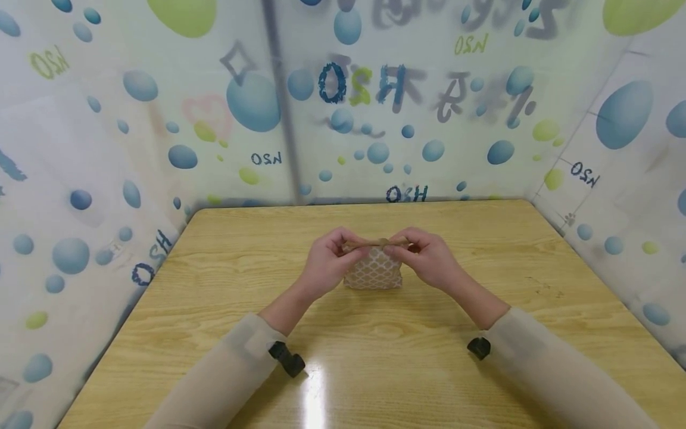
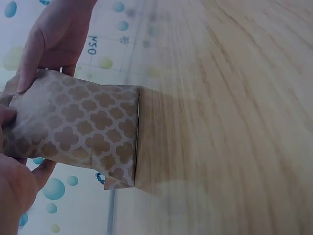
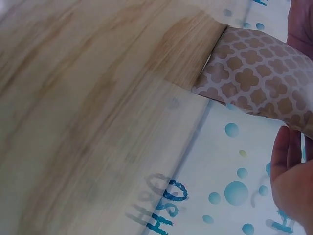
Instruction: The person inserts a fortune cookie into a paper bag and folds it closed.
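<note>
A small brown paper bag [image 1: 373, 271] with a white lattice pattern stands upright on the table. Its top edge is folded over, and a small round brownish spot shows at the middle of the fold. My left hand [image 1: 331, 262] pinches the left end of the fold, thumb in front and fingers behind. At the right end my right hand [image 1: 429, 257] pinches it the same way. In the left wrist view the patterned bag [image 2: 93, 125] rests with its base on the wood. The right wrist view shows the bag [image 3: 254, 73] too, its top cut off by the frame edge.
The wooden table [image 1: 225, 262] has a glossy light reflection near its front. Printed curtains [image 1: 332, 137] with blue and green dots enclose the back and both sides. A black clip-like device [image 1: 287, 359] sits on the left sleeve and another [image 1: 479, 348] on the right.
</note>
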A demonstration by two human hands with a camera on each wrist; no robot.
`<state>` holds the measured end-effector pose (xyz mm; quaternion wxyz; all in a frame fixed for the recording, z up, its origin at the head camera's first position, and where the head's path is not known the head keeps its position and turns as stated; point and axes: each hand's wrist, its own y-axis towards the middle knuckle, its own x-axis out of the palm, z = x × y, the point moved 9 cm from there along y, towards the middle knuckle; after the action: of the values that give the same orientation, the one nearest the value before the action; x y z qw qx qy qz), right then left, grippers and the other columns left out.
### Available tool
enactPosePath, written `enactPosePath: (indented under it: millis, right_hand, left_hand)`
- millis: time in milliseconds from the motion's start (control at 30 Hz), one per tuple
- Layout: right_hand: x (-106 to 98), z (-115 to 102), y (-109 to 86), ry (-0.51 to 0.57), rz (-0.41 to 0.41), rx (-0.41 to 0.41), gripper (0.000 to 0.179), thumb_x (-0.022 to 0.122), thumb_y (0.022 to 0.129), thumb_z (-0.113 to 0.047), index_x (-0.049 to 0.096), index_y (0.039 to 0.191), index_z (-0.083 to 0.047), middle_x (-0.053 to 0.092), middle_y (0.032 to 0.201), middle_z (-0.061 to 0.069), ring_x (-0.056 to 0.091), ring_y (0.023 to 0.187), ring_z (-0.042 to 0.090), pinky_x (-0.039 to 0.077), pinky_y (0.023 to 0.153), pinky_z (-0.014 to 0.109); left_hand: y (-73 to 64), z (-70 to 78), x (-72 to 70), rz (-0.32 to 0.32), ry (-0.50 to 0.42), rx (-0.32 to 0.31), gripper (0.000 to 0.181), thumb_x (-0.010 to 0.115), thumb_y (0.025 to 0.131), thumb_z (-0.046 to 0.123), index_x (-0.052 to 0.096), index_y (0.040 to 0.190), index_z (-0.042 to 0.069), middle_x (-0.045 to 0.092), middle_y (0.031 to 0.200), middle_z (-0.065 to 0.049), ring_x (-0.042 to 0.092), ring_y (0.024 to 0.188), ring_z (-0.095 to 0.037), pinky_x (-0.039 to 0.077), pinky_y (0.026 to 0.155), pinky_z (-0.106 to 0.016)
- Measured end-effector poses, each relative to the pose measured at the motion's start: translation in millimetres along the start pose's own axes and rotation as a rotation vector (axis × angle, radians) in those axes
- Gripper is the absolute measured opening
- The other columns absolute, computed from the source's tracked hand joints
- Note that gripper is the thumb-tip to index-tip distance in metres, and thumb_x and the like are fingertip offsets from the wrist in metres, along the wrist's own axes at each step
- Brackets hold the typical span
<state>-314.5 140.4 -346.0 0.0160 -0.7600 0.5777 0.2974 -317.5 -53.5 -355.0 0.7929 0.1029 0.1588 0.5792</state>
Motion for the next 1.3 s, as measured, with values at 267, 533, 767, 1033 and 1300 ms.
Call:
enactPosePath:
  millis: [267, 533, 767, 1033, 1300]
  right_hand:
    - [0.5, -1.9, -0.1, -0.026, -0.021, -0.012, 0.02, 0.07, 0.107, -0.008, 0.079, 0.125, -0.01, 0.078, 0.126, 0.012, 0.068, 0.098, 0.011, 0.06, 0.084, 0.03]
    - [-3.5, -4.0, -1.6, -0.003, -0.012, -0.042, 0.027, 0.069, 0.107, -0.007, 0.079, 0.133, -0.008, 0.078, 0.134, 0.014, 0.073, 0.109, 0.004, 0.062, 0.09, 0.023]
    - [-2.3, -3.6, -2.6, 0.087, -0.058, -0.056, 0.03, 0.066, 0.107, 0.0, 0.076, 0.136, -0.002, 0.075, 0.137, 0.021, 0.074, 0.106, -0.001, 0.063, 0.088, 0.021]
    - [-0.7, 0.6, -4.4, -0.01, -0.095, -0.095, 0.03, 0.063, 0.107, 0.004, 0.084, 0.125, -0.01, 0.077, 0.138, 0.012, 0.071, 0.123, 0.002, 0.061, 0.092, 0.02]
    - [-1.5, 0.8, -5.3, -0.03, -0.077, -0.09, 0.026, 0.065, 0.108, -0.001, 0.084, 0.123, -0.011, 0.077, 0.138, 0.011, 0.073, 0.126, 0.016, 0.06, 0.093, 0.019]
  left_hand:
    - [0.7, 0.9, -2.6, -0.003, 0.006, 0.022, 0.005, 0.073, 0.103, 0.001, 0.075, 0.106, 0.005, 0.081, 0.116, -0.018, 0.067, 0.079, -0.012, 0.051, 0.066, -0.021]
    - [0.0, 1.3, -6.9, -0.054, 0.03, 0.062, 0.012, 0.07, 0.106, 0.001, 0.074, 0.117, 0.0, 0.081, 0.122, -0.019, 0.068, 0.076, -0.006, 0.056, 0.07, -0.02]
    - [0.5, 7.1, -12.9, -0.068, 0.159, 0.104, 0.019, 0.07, 0.106, 0.005, 0.079, 0.123, 0.007, 0.081, 0.113, -0.014, 0.059, 0.071, -0.016, 0.048, 0.062, -0.024]
    - [-4.4, -1.5, -10.8, -0.12, 0.17, 0.057, 0.022, 0.063, 0.109, 0.007, 0.081, 0.12, 0.01, 0.08, 0.127, -0.007, 0.07, 0.099, -0.014, 0.058, 0.081, -0.023]
    - [-4.3, -1.6, -5.1, -0.121, 0.222, 0.043, 0.016, 0.069, 0.109, 0.017, 0.079, 0.122, 0.012, 0.079, 0.116, -0.005, 0.058, 0.074, -0.015, 0.049, 0.064, -0.024]
